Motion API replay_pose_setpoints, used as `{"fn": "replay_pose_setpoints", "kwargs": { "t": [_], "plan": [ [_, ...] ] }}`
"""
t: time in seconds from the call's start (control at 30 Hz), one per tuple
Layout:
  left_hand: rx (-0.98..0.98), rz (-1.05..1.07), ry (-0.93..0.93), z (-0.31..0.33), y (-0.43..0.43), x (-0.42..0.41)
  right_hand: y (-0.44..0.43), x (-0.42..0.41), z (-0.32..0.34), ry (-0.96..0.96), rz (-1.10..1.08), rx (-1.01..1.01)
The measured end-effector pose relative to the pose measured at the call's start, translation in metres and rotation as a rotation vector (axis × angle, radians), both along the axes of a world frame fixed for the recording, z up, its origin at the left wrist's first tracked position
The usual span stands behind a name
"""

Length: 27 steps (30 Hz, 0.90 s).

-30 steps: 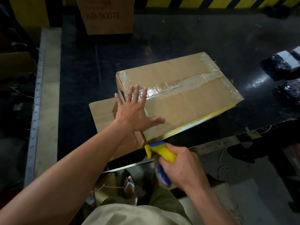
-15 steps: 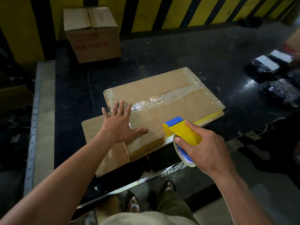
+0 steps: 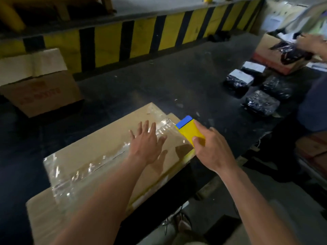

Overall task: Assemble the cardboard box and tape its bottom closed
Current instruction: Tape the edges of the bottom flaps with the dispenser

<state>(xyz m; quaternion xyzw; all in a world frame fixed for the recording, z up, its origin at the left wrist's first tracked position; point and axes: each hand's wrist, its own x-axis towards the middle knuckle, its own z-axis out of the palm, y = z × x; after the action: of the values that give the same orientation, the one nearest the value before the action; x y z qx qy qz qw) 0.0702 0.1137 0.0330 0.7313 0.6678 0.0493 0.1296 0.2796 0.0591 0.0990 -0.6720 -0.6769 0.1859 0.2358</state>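
Two bare hands are working over the cardboard box (image 3: 99,156) in the head view, the only view given. The box is lying on the black worktable (image 3: 159,82), near its front edge, with clear tape (image 3: 85,172) running along the centre seam. The left hand (image 3: 146,144) is spreading flat over the taped seam with its fingers apart and gripping nothing; whether it is pressing or hovering just above, I cannot tell. The right hand (image 3: 210,149) is wrapping tightly round the yellow-and-blue tape dispenser (image 3: 189,131), whose blue tip is sitting at the box's right end. The taping step seems to be in hand; the next move is likely calling for a steady pull of the dispenser while the flaps are being held down
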Motion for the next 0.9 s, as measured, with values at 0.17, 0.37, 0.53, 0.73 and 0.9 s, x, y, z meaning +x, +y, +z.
{"fn": "replay_pose_setpoints", "kwargs": {
  "t": [0.17,0.37,0.53,0.73,0.9],
  "plan": [
    [-0.112,0.087,0.042,-0.029,0.035,0.062,0.06,0.062,-0.019,0.107,-0.1,0.007],
    [-0.036,0.128,0.113,-0.045,0.028,0.064,0.12,0.126,-0.085,0.371,-0.23,-0.249],
    [-0.013,0.139,0.108,-0.045,0.028,0.058,0.147,0.148,-0.149,0.523,-0.293,-0.421],
    [-0.016,0.159,0.106,-0.043,0.028,0.059,0.169,0.165,-0.185,0.293,-0.111,-0.36],
    [-0.013,0.165,0.102,-0.042,0.028,0.061,0.172,0.168,-0.188,-0.075,-0.029,-0.342]
  ]
}}
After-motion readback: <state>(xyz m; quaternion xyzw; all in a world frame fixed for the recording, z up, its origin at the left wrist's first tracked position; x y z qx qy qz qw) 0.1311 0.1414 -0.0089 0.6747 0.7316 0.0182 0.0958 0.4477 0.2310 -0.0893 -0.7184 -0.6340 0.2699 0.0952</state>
